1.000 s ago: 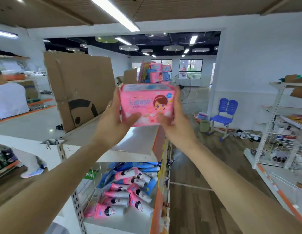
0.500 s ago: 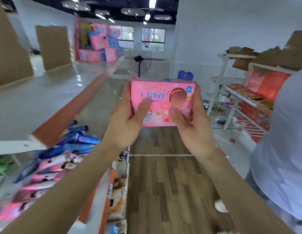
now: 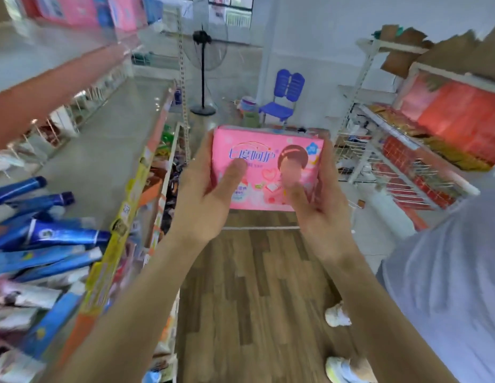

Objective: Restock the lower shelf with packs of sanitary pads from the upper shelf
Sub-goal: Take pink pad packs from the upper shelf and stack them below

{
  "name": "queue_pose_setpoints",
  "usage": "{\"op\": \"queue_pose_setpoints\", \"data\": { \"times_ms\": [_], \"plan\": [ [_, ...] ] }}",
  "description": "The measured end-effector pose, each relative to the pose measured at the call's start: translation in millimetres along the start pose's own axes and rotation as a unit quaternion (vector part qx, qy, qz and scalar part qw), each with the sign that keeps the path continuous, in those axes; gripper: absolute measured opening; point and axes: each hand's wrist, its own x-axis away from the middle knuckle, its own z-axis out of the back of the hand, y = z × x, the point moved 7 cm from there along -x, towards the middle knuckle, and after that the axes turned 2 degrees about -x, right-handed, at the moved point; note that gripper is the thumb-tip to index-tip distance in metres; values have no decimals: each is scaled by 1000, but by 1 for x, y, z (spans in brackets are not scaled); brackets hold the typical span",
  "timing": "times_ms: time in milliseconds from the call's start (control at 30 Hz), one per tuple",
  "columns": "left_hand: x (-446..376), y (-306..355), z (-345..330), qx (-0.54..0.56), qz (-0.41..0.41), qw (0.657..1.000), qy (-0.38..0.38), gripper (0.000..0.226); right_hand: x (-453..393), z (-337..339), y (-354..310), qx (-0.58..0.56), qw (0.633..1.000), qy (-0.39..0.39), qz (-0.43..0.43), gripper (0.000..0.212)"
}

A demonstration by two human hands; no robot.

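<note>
A pink pack of sanitary pads [image 3: 264,150] with a cartoon face hangs over the aisle floor, held from both sides. My left hand [image 3: 203,186] grips its left edge with the thumb across the front. My right hand [image 3: 315,200] grips its right edge, thumb on the printed face. More pink packs [image 3: 75,8] stand blurred on the upper shelf [image 3: 61,76] at top left. The lower shelf [image 3: 108,261] at left carries blue and pink tubes [image 3: 64,236] behind a yellow and orange front rail.
A person in a light grey shirt [image 3: 445,286] stands close at right, white shoes [image 3: 337,317] on the wooden floor. A wire rack with red goods [image 3: 423,150] fills the right side. A standing fan [image 3: 203,59] and a blue chair [image 3: 285,92] are down the aisle.
The pack has come down from above the upper shelf to in front of me over the aisle, both hands still holding it. My view has swung right and down; a person has appeared at right.
</note>
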Motion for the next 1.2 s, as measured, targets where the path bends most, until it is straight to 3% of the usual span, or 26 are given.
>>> {"op": "queue_pose_setpoints", "data": {
  "times_ms": [200, 567, 800, 933, 1200],
  "plan": [
    [-53, -57, 18, -19, 59, 998, 21, 33, -58, -40, 72, -38, 997, -24, -57, 67],
    [-147, -190, 12, -93, 106, 989, 35, 35, -150, -71, 205, -77, 988, -48, -128, 64],
    [-273, -242, -10, -143, 86, 984, 53, 18, -276, -78, 274, -135, 981, -72, -123, 64],
    [-337, -271, -9, -154, 95, 981, 73, 26, -348, -91, 304, -133, 982, -93, -95, 63],
    [-421, -347, 11, -201, 132, 967, 82, 31, -443, -143, 378, -144, 970, -152, -121, 69]
  ]
}}
